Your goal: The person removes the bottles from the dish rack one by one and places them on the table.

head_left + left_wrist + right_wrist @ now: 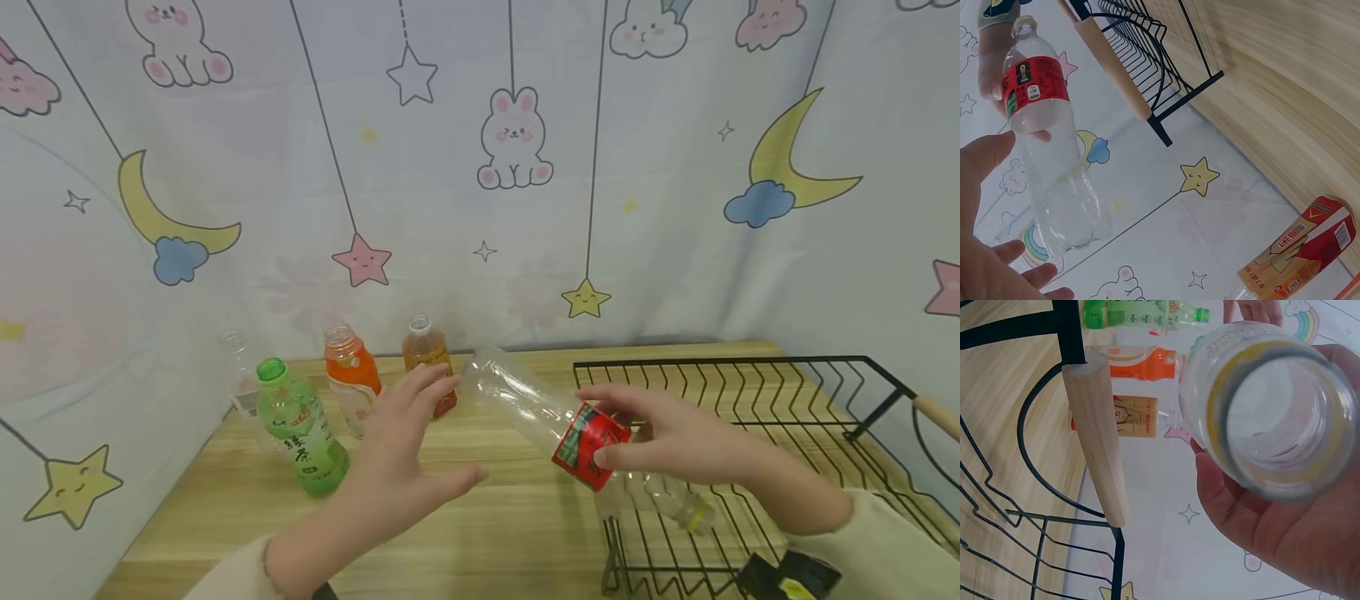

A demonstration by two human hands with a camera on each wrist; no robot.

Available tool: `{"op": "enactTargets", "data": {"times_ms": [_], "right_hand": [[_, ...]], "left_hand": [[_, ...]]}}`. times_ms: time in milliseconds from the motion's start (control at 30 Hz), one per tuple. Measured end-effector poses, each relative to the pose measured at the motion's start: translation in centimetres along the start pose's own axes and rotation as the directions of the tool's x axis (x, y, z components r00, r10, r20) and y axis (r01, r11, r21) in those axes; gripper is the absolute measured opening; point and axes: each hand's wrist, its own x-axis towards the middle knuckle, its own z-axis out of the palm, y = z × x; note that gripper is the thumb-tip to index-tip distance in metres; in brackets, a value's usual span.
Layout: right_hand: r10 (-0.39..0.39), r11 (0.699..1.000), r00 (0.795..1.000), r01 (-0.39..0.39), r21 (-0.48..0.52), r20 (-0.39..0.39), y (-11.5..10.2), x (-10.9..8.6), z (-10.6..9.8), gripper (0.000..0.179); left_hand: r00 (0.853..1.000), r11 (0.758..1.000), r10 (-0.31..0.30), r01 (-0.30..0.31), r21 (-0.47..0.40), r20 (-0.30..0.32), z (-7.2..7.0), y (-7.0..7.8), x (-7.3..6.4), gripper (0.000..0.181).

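Note:
A clear plastic bottle with a red label (pixel 592 446) is held in my right hand (pixel 678 433), fingers and thumb around the label. It tilts, with its base up and left and its neck down to the right over the black wire rack (pixel 738 569). In the right wrist view the uncapped bottle mouth (pixel 1285 419) faces the camera. My left hand (pixel 397 442) is spread, fingers straight, beside the bottle's base and apart from it. The left wrist view shows a gap between the left hand (pixel 991 206) and the bottle (pixel 1054 169).
Left on the wooden table (pixel 465 533) stand a green bottle (pixel 303 433), an orange-labelled bottle (pixel 352 371), an amber-labelled bottle (pixel 426 346) and a clear bottle (pixel 240 371). The rack has a wooden handle (pixel 1094 437). A patterned curtain (pixel 450 208) hangs behind.

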Motion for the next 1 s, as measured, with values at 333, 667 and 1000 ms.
{"op": "enactTargets", "data": {"times_ms": [333,667,1000], "right_hand": [[0.016,1.0,0.999,-0.017,0.025,0.049,-0.2,0.3,1.2,0.057],[-0.006,0.994,0.991,-0.008,0.106,0.136,0.1,0.7,1.9,0.054],[0.01,0.997,0.987,-0.023,0.079,0.161,0.4,0.8,2.1,0.057]], "left_hand": [[0.993,0.989,0.113,-0.116,0.09,0.031,1.4,0.9,0.0,0.085],[0.968,0.954,0.215,-0.237,0.183,0.131,2.8,1.6,0.2,0.08],[0.954,0.936,0.245,-0.28,0.213,0.175,3.8,1.7,0.1,0.079]]}}
